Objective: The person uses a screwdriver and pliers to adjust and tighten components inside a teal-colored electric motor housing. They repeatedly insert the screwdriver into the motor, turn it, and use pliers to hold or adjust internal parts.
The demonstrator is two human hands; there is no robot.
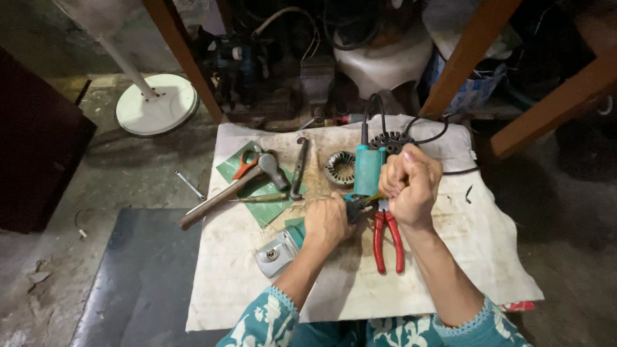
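Observation:
My left hand (pixel 328 222) grips the middle of an angle grinder lying on a white cloth (pixel 257 302). The grinder's metal gear head (pixel 277 254) points toward me and its teal rear cover (pixel 368 170) points away. My right hand (pixel 411 186) is clenched in a fist just right of the teal cover, at the joint with the body. Whatever is inside the fist is hidden. Red-handled pliers (pixel 387 238) lie under my right wrist. A black cord (pixel 424 138) runs away from the cover.
On the cloth lie a hammer (pixel 231 193), orange-handled scissors (pixel 246 162), a metal punch (pixel 299 168), a green mat (pixel 257 209) and two round motor stators (pixel 339 168). A small wrench (pixel 189 185) and a white fan base (pixel 156 103) are on the floor at left. Wooden legs (pixel 463 64) stand behind.

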